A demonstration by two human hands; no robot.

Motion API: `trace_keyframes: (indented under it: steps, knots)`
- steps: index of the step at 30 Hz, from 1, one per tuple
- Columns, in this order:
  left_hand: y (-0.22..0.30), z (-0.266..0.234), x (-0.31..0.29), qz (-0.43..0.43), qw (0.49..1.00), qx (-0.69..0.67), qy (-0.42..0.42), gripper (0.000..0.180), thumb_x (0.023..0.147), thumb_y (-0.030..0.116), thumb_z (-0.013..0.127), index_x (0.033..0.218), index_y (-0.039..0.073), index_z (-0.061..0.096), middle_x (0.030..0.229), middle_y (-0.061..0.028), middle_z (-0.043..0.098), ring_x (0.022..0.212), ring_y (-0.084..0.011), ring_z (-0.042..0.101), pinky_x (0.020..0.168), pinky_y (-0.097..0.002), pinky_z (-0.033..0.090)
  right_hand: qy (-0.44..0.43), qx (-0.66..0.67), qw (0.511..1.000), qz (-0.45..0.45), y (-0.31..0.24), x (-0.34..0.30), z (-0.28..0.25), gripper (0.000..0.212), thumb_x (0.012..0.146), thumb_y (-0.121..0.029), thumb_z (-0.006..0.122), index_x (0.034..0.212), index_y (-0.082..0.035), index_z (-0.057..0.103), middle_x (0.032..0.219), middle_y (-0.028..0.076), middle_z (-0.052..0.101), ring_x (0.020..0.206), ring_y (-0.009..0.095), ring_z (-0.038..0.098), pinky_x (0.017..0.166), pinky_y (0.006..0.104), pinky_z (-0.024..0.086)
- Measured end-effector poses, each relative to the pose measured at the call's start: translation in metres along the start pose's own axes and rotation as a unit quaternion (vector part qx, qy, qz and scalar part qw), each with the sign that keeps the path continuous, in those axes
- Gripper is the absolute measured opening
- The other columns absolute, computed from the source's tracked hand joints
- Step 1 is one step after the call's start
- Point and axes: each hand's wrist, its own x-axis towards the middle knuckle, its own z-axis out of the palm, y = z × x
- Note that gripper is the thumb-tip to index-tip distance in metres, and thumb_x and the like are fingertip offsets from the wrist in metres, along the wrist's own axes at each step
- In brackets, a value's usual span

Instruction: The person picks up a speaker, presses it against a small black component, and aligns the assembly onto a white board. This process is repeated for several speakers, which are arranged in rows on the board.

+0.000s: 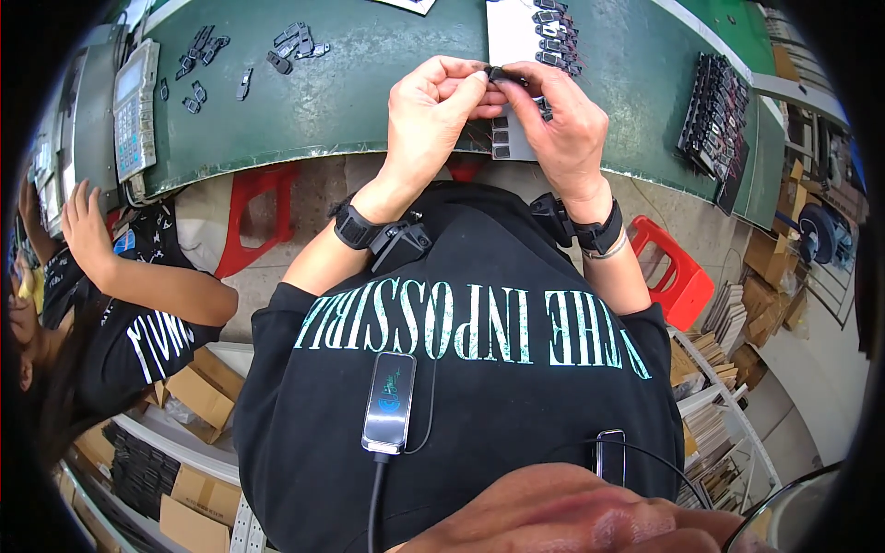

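Note:
Above the front edge of the green table, my left hand (431,109) and my right hand (564,118) meet fingertip to fingertip. Pinched between them is a small black plastic part (505,76); the fingers cover much of it, so its exact kind is hidden. Both hands are closed on it. Under and behind my hands lies a white sheet (510,37). A row of small black parts with thin reddish wires (555,41) lines its right side, and several dark square pieces (501,138) lie near its front edge.
Loose black parts (297,41) lie in groups on the table's (369,83) left half. A keypad device (135,111) stands at its left end, a dense batch of wired black parts (714,115) at its right. Red stools (673,272) flank me; a co-worker's hand (88,230) is at left.

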Motion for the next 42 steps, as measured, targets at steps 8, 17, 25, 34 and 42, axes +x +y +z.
trace_keyframes:
  steps: [8, 17, 25, 34, 42]
  knots:
    - [-0.002, 0.002, -0.003, 0.008, 1.000, 0.014, 0.010, 0.018, 0.101, 0.007, 0.062, 0.112, -0.007, 0.062, 0.096, -0.0128, 0.075, 0.084, -0.0153, 0.074, 0.080, -0.0268, 0.062, 0.001, -0.034, 0.999, -0.027, -0.002, -0.003, -0.001, 0.018, 0.085, 0.000, 0.076, 0.102, -0.003, 0.072, 0.099, 0.008, 0.075, 0.081, 0.020, 0.073, 0.073, 0.0287, 0.058]
    - [0.007, 0.001, -0.006, 0.033, 0.997, 0.063, -0.008, 0.016, 0.101, 0.006, 0.063, 0.110, -0.006, 0.062, 0.096, -0.0138, 0.075, 0.085, -0.0161, 0.074, 0.081, -0.0278, 0.062, -0.039, 0.004, 0.999, -0.025, -0.001, 0.000, -0.006, 0.021, 0.086, 0.002, 0.074, 0.107, -0.001, 0.070, 0.101, 0.010, 0.073, 0.090, 0.019, 0.073, 0.079, 0.0273, 0.058]
    - [0.009, -0.001, -0.009, 0.041, 0.997, 0.057, -0.025, 0.016, 0.099, 0.006, 0.066, 0.108, -0.006, 0.063, 0.096, -0.0149, 0.074, 0.090, -0.0172, 0.074, 0.081, -0.0284, 0.062, -0.105, 0.286, 0.933, 0.191, -0.003, 0.002, -0.014, 0.018, 0.094, 0.000, 0.069, 0.112, 0.000, 0.067, 0.109, 0.007, 0.070, 0.097, 0.012, 0.069, 0.086, 0.0264, 0.056]
    - [0.024, -0.007, -0.016, 0.034, 0.979, 0.194, -0.047, 0.020, 0.099, 0.006, 0.065, 0.115, -0.006, 0.067, 0.101, -0.0114, 0.075, 0.090, -0.0138, 0.073, 0.083, -0.0269, 0.061, -0.105, 0.112, 0.987, 0.047, -0.011, 0.000, -0.013, 0.018, 0.096, 0.001, 0.064, 0.114, -0.001, 0.065, 0.107, 0.004, 0.067, 0.101, 0.011, 0.066, 0.091, 0.0267, 0.053]
    - [0.026, 0.001, -0.021, 0.011, 0.991, 0.129, -0.044, 0.022, 0.100, 0.006, 0.063, 0.118, -0.007, 0.068, 0.103, -0.0128, 0.075, 0.094, -0.0155, 0.073, 0.083, -0.0267, 0.061, -0.094, 0.316, 0.925, 0.187, -0.011, -0.003, -0.014, 0.029, 0.096, 0.000, 0.065, 0.124, -0.001, 0.057, 0.110, 0.005, 0.065, 0.104, 0.012, 0.063, 0.094, 0.0267, 0.051]
